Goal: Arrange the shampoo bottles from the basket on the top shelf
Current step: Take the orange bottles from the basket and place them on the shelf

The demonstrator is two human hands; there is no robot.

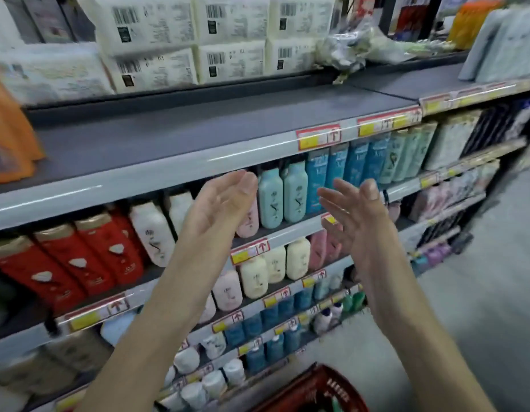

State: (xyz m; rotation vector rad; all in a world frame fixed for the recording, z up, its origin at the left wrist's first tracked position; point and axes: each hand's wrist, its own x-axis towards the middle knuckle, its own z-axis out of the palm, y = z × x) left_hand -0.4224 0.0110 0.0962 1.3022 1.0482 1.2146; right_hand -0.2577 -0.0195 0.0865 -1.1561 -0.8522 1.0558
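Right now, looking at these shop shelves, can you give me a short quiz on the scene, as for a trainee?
1. True or false: the left hand grips a bottle.
2. The basket is: A green, B red, C blue.
3. Fill in: the bottles at the left end of the top shelf are ____.
Key: 1 false, the left hand and right hand are open and empty; 2 B; 3 orange.

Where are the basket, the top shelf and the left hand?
basket (313, 386): head view, on its red wall, at the bottom edge.
top shelf (183, 135): head view, on its bare grey surface.
left hand (225, 200): head view, on the open palm.
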